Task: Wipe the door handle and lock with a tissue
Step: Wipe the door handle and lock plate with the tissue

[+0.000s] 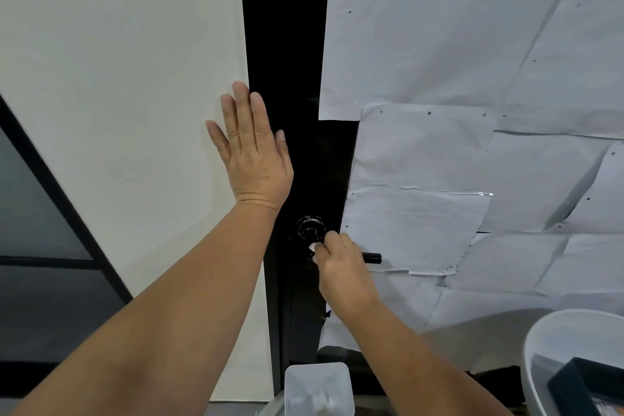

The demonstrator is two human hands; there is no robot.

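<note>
I see left hand (251,149) open, flat on wall. Right hand (344,272) pinches tissue (313,248) just below round lock (310,228), covering the handle (371,258). White bin (319,388) below holds crumpled tissues.

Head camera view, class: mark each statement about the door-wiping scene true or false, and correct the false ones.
1. The left hand lies flat and open across the white wall and dark frame. True.
2. The right hand holds a tissue just below the round lock. True.
3. The black handle sticks out to the left of the right hand. False: to its right.
4. Both hands hold tissues. False: only the right.
</note>
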